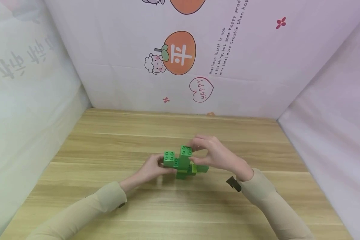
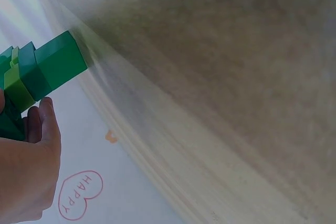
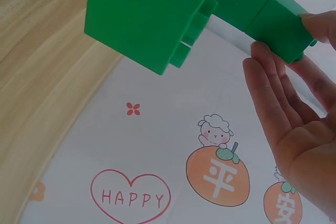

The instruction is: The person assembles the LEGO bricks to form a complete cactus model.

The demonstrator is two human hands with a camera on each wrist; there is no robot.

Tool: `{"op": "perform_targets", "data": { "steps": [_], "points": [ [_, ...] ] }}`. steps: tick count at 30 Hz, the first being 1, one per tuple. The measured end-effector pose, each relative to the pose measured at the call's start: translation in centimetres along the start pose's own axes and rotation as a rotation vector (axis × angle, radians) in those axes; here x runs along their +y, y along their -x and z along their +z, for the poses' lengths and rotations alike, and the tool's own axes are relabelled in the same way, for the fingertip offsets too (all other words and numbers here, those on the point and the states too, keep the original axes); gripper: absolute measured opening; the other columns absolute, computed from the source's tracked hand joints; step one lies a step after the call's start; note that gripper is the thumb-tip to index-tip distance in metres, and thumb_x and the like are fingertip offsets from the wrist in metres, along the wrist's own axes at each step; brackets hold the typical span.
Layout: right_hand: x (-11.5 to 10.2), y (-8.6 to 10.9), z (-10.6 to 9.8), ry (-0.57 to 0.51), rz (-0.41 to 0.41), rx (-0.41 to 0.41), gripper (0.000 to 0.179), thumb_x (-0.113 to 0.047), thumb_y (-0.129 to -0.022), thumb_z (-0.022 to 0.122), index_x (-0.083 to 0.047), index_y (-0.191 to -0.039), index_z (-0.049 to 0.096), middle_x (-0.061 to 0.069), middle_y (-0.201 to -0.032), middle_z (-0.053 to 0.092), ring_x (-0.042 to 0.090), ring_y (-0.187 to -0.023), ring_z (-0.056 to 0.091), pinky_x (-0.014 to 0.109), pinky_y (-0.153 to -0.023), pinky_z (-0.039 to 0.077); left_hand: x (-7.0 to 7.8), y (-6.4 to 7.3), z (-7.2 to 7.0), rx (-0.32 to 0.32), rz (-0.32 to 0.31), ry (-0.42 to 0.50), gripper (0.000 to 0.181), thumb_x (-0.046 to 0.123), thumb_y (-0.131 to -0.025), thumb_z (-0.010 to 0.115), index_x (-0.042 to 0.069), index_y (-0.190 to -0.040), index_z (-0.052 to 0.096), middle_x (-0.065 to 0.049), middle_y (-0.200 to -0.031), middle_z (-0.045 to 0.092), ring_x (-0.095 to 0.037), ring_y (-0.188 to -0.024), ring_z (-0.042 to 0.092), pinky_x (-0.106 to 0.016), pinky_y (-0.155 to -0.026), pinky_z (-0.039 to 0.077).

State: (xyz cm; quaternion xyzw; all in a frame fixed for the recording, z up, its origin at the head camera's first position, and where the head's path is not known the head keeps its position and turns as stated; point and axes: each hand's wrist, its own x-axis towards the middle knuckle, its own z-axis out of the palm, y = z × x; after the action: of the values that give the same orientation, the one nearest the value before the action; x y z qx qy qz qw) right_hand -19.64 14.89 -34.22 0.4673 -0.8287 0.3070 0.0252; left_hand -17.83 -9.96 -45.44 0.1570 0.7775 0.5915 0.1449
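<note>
Green toy building blocks (image 1: 184, 162) joined into a branching shape stand over the middle of the table in the head view. Its tall central column has studs on top, with a shorter block at the left and lighter green pieces low on the right. My left hand (image 1: 152, 166) grips the left, lower side of the build; some of its fingers are hidden behind the blocks. With thumb and fingers, my right hand (image 1: 211, 153) pinches the top block of the column. The right wrist view shows that pinched block (image 3: 281, 30) close up, fingers (image 3: 268, 77) beneath it.
The wooden table (image 1: 180, 206) spreads out around both hands. A white printed cloth (image 1: 123, 83) rises along its back edge, and more white cloth (image 1: 333, 100) hangs at both sides. A dark strap piece (image 1: 234, 184) sticks out at the right cuff.
</note>
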Motion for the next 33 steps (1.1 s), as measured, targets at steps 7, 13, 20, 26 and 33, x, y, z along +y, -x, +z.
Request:
{"op": "perform_targets", "data": {
  "steps": [7, 13, 20, 26, 33],
  "points": [
    [0.4, 0.1, 0.0, -0.011, 0.008, 0.003, 0.028, -0.004, -0.081, 0.076, -0.006, -0.108, 0.067, 0.002, -0.097, 0.070, 0.015, -0.092, 0.071, 0.023, -0.085, 0.062, 0.1, -0.1, 0.0, 0.010, 0.002, -0.004, 0.050, 0.018, -0.080, 0.082, 0.007, -0.125, 0.064, -0.014, -0.122, 0.071, -0.026, -0.110, 0.070, -0.036, -0.098, 0.058],
    [0.4, 0.2, -0.1, -0.046, 0.025, -0.008, 0.029, -0.004, -0.083, 0.075, -0.006, -0.111, 0.067, 0.002, -0.100, 0.071, 0.013, -0.093, 0.071, 0.021, -0.087, 0.060, 0.2, -0.2, 0.0, 0.020, -0.008, -0.004, 0.050, 0.017, -0.079, 0.083, 0.007, -0.125, 0.065, -0.013, -0.121, 0.071, -0.026, -0.109, 0.070, -0.035, -0.098, 0.058],
    [0.2, 0.5, 0.1, -0.045, 0.036, -0.001, 0.033, -0.006, -0.084, 0.076, -0.005, -0.115, 0.066, 0.003, -0.102, 0.071, 0.013, -0.094, 0.070, 0.023, -0.087, 0.061, 0.0, 0.0, 0.2, 0.015, -0.011, 0.007, 0.050, 0.014, -0.079, 0.082, 0.007, -0.125, 0.064, -0.014, -0.121, 0.071, -0.026, -0.108, 0.070, -0.034, -0.096, 0.059],
    [0.5, 1.3, 0.1, -0.046, 0.059, 0.004, 0.036, -0.012, -0.087, 0.075, -0.007, -0.121, 0.065, 0.003, -0.109, 0.072, 0.017, -0.100, 0.070, 0.027, -0.090, 0.061, -0.1, 0.1, 0.2, 0.013, -0.008, 0.007, 0.050, 0.014, -0.079, 0.082, 0.007, -0.126, 0.064, -0.014, -0.121, 0.071, -0.026, -0.108, 0.070, -0.035, -0.097, 0.059],
    [1.0, 2.7, -0.1, 0.024, 0.070, 0.055, 0.032, -0.014, -0.088, 0.074, -0.006, -0.118, 0.066, 0.005, -0.108, 0.073, 0.017, -0.098, 0.071, 0.031, -0.086, 0.062, 0.1, 0.2, 0.2, 0.014, -0.010, 0.002, 0.050, 0.015, -0.080, 0.082, 0.006, -0.126, 0.063, -0.014, -0.120, 0.071, -0.027, -0.109, 0.070, -0.036, -0.097, 0.059]
  ]
}}
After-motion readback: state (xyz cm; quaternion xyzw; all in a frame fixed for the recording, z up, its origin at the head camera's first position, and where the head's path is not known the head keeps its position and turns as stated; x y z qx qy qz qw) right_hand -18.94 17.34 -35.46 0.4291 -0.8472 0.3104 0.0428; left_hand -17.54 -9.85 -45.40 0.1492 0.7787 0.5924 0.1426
